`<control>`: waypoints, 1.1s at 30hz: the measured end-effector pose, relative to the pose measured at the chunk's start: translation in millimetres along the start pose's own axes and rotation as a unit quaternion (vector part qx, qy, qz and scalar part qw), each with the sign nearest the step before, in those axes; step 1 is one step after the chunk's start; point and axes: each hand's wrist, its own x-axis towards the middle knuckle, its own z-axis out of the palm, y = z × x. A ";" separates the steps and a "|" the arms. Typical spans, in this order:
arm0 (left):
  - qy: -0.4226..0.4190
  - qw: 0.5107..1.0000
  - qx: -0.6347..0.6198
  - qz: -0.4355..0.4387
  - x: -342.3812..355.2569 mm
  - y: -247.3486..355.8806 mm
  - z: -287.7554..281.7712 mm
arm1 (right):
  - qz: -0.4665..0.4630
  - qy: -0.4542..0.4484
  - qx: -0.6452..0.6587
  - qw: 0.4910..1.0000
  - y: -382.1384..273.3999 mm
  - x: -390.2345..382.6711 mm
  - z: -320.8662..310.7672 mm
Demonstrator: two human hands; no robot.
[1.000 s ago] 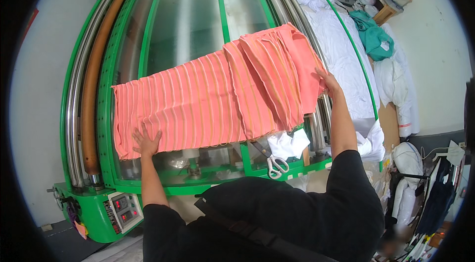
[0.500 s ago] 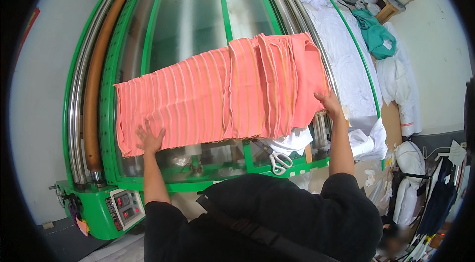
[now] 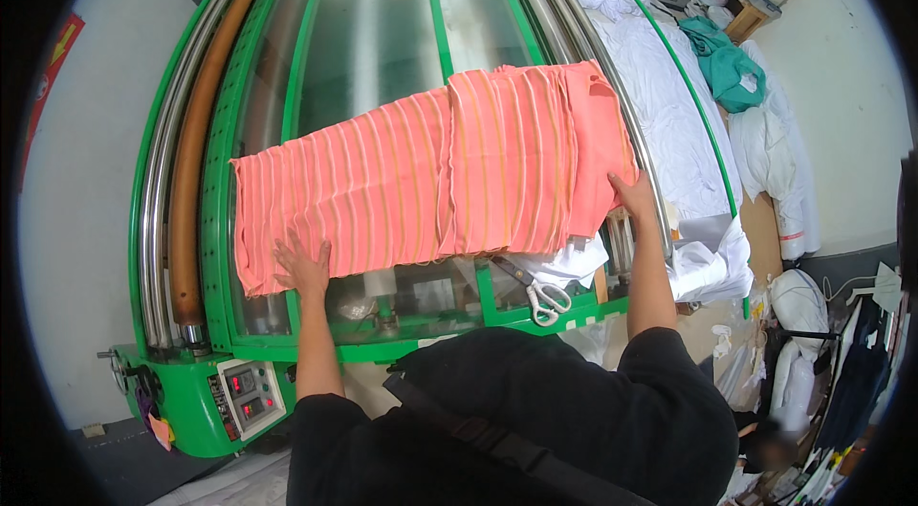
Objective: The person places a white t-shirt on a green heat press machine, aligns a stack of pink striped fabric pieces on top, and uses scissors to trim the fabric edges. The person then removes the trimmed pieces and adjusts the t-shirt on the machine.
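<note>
A layered pink cloth with white and tan stripes [image 3: 382, 181] lies across the glass top of a green machine [image 3: 325, 351]. My left hand [image 3: 304, 269] rests flat on its near left part, fingers spread. At the cloth's plain pink right end, my right hand [image 3: 635, 197] grips the edge, thumb on top; the other fingers are mostly hidden. Scissors with white handles [image 3: 548, 303] lie at the machine's near edge, beside a white cloth [image 3: 564, 267] partly under the striped one.
A brown roller [image 3: 199, 162] and metal rollers run along the machine's left side. A control panel [image 3: 251, 397] sits at its near left corner. White fabric [image 3: 660, 104] is heaped beyond the right rollers, under a green rod. A green cloth [image 3: 724, 66] lies farther right.
The bunched folds in the right half of the cloth now lie flatter and smoother. My left hand has shifted slightly right, still on the cloth. My right hand stays at the right edge.
</note>
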 end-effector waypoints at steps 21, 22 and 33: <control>-0.120 0.843 -0.223 0.474 -126.8 206.9 -17.9 | -0.218 -0.219 0.205 0.929 -211.0 -85.6 24.5; -0.137 0.841 -0.221 0.474 -124.5 208.8 -13.4 | -0.186 -0.274 0.259 0.907 -230.4 -82.3 16.6; -0.499 0.427 -0.746 0.109 -45.0 137.3 75.4 | -0.115 -0.374 0.407 0.826 -296.4 -84.1 45.2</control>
